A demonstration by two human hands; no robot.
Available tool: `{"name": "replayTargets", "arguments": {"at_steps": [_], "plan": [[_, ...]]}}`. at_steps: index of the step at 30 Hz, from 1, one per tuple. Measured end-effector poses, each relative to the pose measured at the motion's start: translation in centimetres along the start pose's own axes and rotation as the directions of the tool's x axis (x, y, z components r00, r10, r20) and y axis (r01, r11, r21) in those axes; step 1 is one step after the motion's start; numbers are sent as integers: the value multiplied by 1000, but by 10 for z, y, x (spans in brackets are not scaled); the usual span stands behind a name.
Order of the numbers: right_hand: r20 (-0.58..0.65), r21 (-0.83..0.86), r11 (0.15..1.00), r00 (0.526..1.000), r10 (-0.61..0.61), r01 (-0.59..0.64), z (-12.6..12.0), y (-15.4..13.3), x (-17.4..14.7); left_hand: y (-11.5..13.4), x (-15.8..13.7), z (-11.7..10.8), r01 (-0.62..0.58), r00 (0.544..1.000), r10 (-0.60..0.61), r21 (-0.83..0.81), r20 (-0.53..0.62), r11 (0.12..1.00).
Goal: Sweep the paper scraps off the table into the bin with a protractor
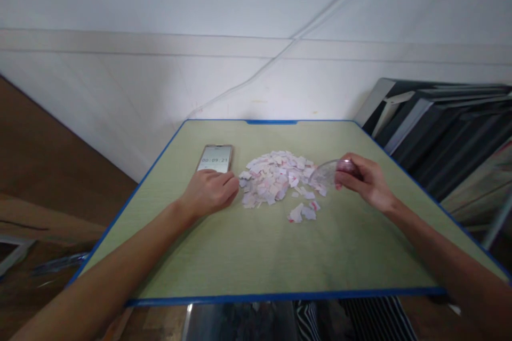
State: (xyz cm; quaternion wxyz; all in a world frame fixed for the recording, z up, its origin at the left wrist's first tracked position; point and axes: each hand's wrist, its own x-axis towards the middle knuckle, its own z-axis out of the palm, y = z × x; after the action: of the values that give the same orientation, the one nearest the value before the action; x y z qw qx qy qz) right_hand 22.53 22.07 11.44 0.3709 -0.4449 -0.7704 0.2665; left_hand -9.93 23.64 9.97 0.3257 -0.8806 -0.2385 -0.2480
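Note:
A loose heap of torn paper scraps [272, 178], white with pink and red marks, lies mid-table. At its left edge rests my left hand [212, 192], fingers curled in and knuckles up; I see nothing in it, though the palm side is hidden. Just beyond that hand lies a phone [216, 157] with a timer on its screen, its lower end partly covered by the fingers. My right hand [366, 178] pinches a clear, curved plastic piece [325, 173], whose rounded edge tilts over the right side of the heap. A few separate scraps [306, 212] lie nearer to me.
The pale green table [256, 256] has a blue rim. Behind it stands a white wall [248, 80] with a cable [256, 74] running across it. Dark folder-like flat things [444, 133] lean beside the table's right edge.

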Motion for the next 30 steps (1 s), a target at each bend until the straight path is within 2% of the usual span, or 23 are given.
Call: {"name": "replayTargets", "arguments": {"at_steps": [3, 5, 10, 15, 19, 22, 25, 28, 30], "plan": [[112, 18, 998, 992, 62, -64, -1, 9, -6, 5, -1, 1, -19, 1000, 20, -47, 24, 999], [214, -23, 999, 976, 38, -34, 1, 8, -9, 8, -1, 1, -32, 999, 35, -76, 37, 997], [350, -116, 989, 936, -46, 92, 4, 1, -12, 15, 2, 0, -82, 994, 91, -124, 68, 989], [296, -250, 941, 943, -150, 228, 5, -4, -17, 17, 3, -1, -92, 993, 100, -140, 54, 986], [315, -349, 872, 920, -235, 342, 10, -11, -22, 16, 3, -1, -100, 992, 109, -138, 58, 985], [329, -383, 841, 907, -262, 382, 13, -15, -26, 17, 2, -1, -99, 992, 108, -128, 67, 987], [183, -424, 814, 918, -351, 396, 13, -16, -27, 17, 2, 0, -98, 991, 109, -131, 76, 986], [62, -406, 834, 922, -383, 374, 9, -16, -27, 16, 2, 0, -99, 991, 110, -144, 72, 985], [123, -400, 834, 924, -362, 380, 7, -16, -26, 16, 2, 0, -101, 991, 112, -153, 69, 983]]}}
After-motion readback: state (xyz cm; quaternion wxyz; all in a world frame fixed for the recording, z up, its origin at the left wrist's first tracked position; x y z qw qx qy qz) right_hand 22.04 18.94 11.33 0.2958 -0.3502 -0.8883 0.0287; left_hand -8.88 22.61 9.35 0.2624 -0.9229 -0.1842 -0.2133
